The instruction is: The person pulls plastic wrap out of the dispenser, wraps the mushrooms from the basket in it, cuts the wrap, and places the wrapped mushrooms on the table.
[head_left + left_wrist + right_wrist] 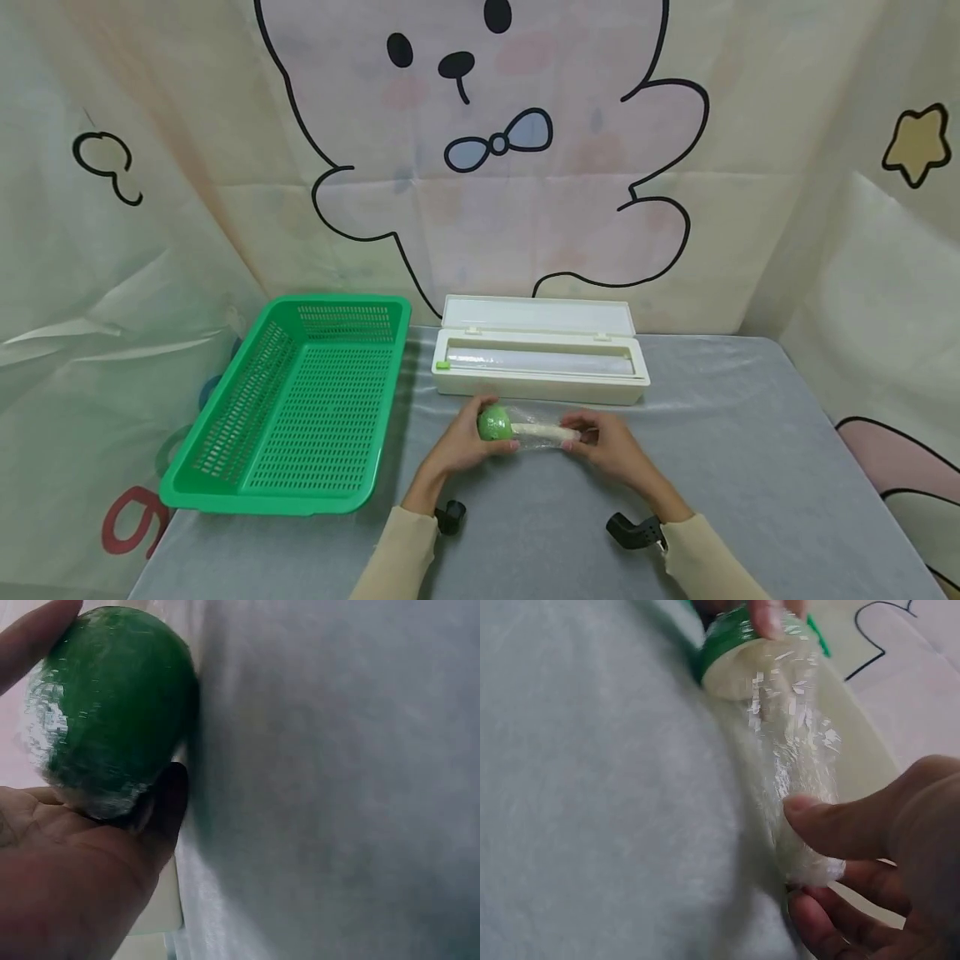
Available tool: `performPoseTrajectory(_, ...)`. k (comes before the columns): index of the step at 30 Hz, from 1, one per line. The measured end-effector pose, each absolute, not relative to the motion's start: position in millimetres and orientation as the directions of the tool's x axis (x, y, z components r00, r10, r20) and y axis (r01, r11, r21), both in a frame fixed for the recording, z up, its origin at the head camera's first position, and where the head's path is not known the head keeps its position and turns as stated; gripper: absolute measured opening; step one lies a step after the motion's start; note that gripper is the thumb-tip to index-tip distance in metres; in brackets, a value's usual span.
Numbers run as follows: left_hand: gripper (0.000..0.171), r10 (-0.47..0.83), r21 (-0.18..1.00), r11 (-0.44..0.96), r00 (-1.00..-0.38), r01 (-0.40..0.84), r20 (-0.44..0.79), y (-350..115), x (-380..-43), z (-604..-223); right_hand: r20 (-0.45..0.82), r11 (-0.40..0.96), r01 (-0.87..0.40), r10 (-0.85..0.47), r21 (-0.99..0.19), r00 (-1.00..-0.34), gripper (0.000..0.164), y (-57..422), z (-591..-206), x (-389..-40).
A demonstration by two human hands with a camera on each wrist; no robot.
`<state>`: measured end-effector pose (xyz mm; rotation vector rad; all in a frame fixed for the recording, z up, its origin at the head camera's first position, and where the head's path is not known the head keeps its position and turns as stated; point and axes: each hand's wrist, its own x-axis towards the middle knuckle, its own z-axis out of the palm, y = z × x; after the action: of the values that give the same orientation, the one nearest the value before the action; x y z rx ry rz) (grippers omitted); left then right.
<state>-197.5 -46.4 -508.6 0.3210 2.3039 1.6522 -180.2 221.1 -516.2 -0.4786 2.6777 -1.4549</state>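
A mushroom-shaped piece (536, 431) with a round green cap and a pale stem lies level just above or on the cloth, wrapped in clear plastic film. The left hand (468, 437) grips it round the green cap (124, 705), thumb on one side and fingers on the other. At the stem's far end the right hand (603, 446) pinches the wrapped stem (799, 772) between thumb and fingers. Film gathers in shiny wrinkles along the stem. Right behind the hands stands a white cling film dispenser (540, 389), lid raised, with a roll of film (540, 361) inside.
A green plastic basket (273, 504) with slotted sides stands at the left of the table. Grey cloth (750, 467) covers the tabletop. A printed curtain (570, 233) hangs behind. The dispenser carries a small green slider (442, 365) at its left end.
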Motion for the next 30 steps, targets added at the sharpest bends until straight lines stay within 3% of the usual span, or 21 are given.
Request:
performPoseTrajectory(7, 0.088, 0.347, 0.93, 0.365, -0.932, 0.034, -0.102, -46.5, -195.9, -512.9, 0.143, 0.606, -0.308, -0.306, -0.733, -0.941, 0.025, 218.3, -520.1, -177.0)
performPoseTrajectory(12, 0.09, 0.34, 0.92, 0.388, -0.936, 0.05, -0.092, -48.5, -193.3, -510.2, 0.123, 0.625, -0.287, -0.292, -0.726, -0.948, 0.028, 220.0, -521.8, -174.9)
performPoseTrajectory(19, 0.079, 0.355, 0.889, 0.437, -0.934, 0.138, -0.029, -46.5, -193.3, -505.0, 0.135, 0.611, -0.268, -0.255, -0.745, -0.957, 0.028, 220.9, -520.2, -174.2)
performPoseTrajectory(30, 0.089, 0.357, 0.891, 0.428, -0.934, 0.152, -0.013, -40.4, -197.3, -509.7, 0.185, 0.626, -0.284, -0.22, -0.726, -0.958, 0.033, 220.1, -522.5, -177.3)
